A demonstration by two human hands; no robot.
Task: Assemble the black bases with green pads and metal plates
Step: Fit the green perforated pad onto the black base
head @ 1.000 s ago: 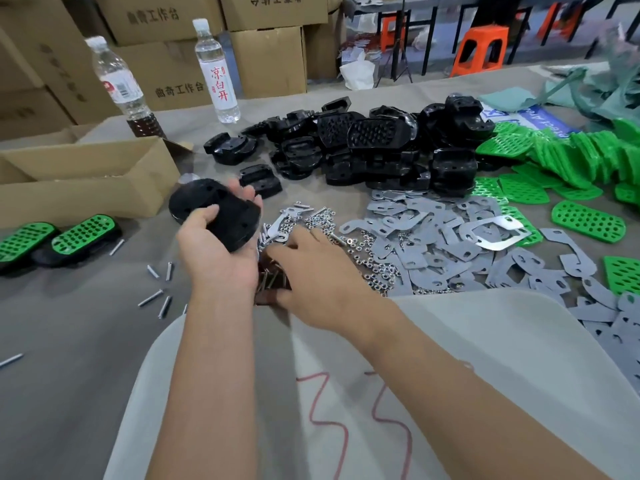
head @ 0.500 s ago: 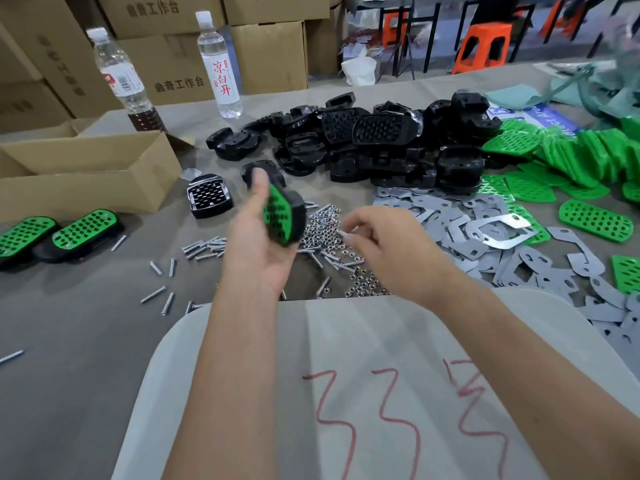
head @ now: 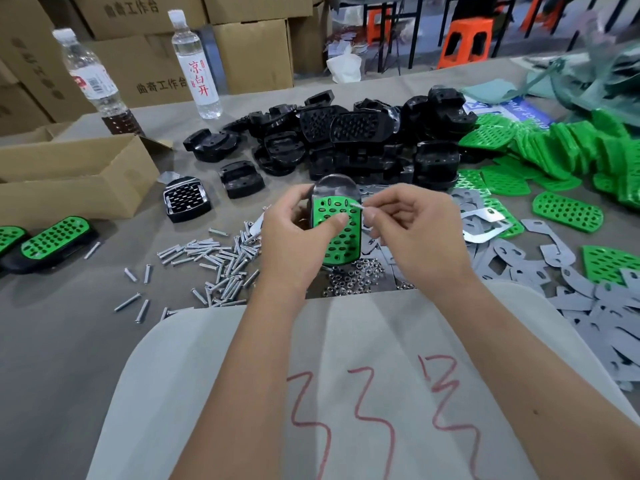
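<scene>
A second ago the left hand (head: 289,237) held a black plastic base with its dark underside showing. Now it has turned the base so the green holed pad (head: 337,233) faces up, thumb on top. The right hand (head: 412,230) has left the pile of screws and now pinches a small silver screw (head: 356,206) at the pad's top.

We see a heap of glossy black moulded plastic bases (head: 346,140) catching light on their ribbed faces. The bright green perforated pads (head: 568,212) look like matt, flexible plastic or rubber. Flat grey metal plates (head: 554,252) seem dull, one curved plate (head: 485,225) shinier. Bright steel screws (head: 221,261) and small silvery nuts (head: 353,277) glint. Brown cardboard boxes (head: 76,174) are matt; two clear plastic bottles (head: 195,64) shine. The grey table covering (head: 52,341) looks soft and matt.
</scene>
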